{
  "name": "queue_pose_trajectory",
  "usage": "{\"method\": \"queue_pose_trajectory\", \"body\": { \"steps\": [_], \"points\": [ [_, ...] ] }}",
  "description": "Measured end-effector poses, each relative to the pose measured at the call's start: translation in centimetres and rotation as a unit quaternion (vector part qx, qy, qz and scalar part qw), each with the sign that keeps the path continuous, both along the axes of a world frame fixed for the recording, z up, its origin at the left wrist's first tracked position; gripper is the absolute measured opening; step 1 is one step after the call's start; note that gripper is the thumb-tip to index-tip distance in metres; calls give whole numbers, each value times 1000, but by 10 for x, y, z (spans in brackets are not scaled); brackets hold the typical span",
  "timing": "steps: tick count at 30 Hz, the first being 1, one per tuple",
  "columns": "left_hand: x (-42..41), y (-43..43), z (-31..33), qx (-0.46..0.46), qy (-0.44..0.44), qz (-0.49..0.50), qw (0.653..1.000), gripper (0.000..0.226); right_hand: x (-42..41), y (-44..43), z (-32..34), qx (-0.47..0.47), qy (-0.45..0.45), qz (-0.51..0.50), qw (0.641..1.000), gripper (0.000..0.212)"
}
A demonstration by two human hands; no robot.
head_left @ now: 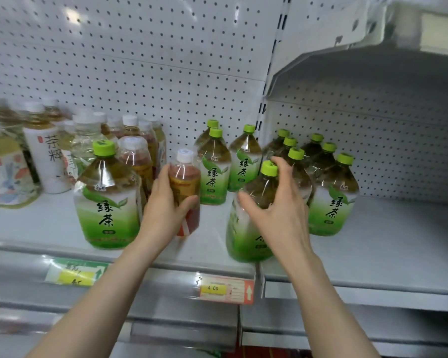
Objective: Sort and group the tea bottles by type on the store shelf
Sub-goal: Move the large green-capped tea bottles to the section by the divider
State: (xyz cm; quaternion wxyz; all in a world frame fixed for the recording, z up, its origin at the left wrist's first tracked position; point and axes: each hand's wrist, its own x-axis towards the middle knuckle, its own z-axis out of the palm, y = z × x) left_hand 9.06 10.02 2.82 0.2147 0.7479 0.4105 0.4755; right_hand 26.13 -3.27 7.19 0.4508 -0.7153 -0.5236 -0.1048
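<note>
My left hand (166, 205) grips a white-capped bottle of reddish-brown tea (185, 182), held upright near the front of the shelf (49, 223). My right hand (277, 202) wraps the shoulder of a green-capped green tea bottle (246, 228) at the shelf's front edge; that bottle is blurred. Another green tea bottle (106, 200) stands just left of my left hand. Several more green tea bottles (331, 192) are grouped behind and to the right. White-capped tea bottles (137, 156) stand behind my left hand.
At far left stand pale tea bottles with illustrated labels (5, 174) and a white-labelled bottle (48, 156). A perforated back panel rises behind. An upper shelf (373, 63) overhangs at right, with bare shelf (411, 236) beneath it. Price tags (225, 289) line the shelf edge.
</note>
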Motion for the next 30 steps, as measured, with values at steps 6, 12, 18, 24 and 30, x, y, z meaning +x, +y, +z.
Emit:
{"method": "queue_pose_trajectory", "body": {
  "steps": [6, 12, 18, 24, 30],
  "points": [
    [-1, 2, -2, 5, -1, -8, 1000, 85, -21, 61, -1, -17, -33, 35, 999, 87],
    [-6, 2, 1, 12, 6, -27, 1000, 80, 7, 94, 12, -37, -37, -17, 998, 86],
    [-5, 2, 1, 7, -1, -24, 1000, 85, 10, 83, -2, -182, -168, -45, 968, 108],
    [-1, 6, 0, 9, -4, -31, 999, 80, 13, 99, -10, -222, -217, -100, 945, 98],
    [-2, 6, 0, -1, -5, -45, 999, 81, 24, 136, -5, -243, -224, -117, 936, 88]
  ]
}}
